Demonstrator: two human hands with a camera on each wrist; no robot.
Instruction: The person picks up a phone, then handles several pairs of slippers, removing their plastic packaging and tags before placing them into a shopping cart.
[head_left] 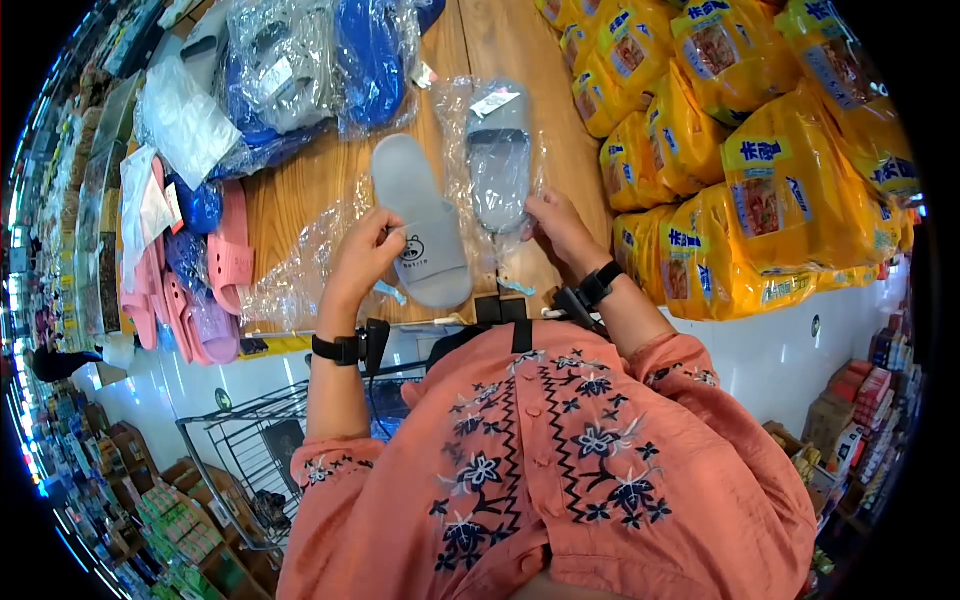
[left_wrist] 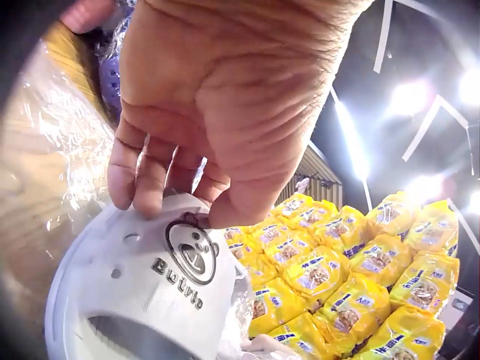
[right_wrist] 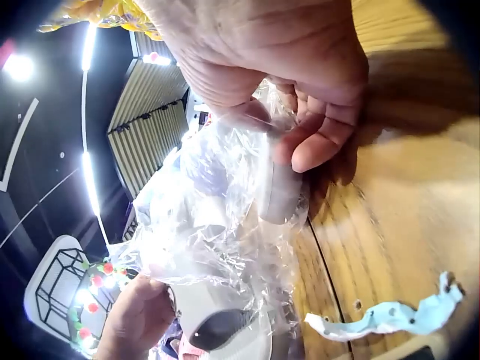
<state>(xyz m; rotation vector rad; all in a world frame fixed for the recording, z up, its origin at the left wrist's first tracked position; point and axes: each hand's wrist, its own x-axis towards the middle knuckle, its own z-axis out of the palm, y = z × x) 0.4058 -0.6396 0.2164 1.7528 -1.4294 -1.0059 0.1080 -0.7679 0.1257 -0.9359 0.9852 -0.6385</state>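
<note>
My left hand pinches the strap edge of a grey slide slipper, which lies unwrapped on the wooden table. A black bear face with lettering is printed on its strap, clearest in the left wrist view. Beside it to the right, a second grey slipper sits inside a clear plastic bag with a white tag. The right hand pinches the bag at that slipper's near end; in the right wrist view, thumb and fingers close on the crinkled film.
Bagged blue and grey slippers pile at the back left, with pink clogs at the left edge. Yellow packets are stacked along the right. Torn pale blue strips lie near the front edge; a wire cart stands below.
</note>
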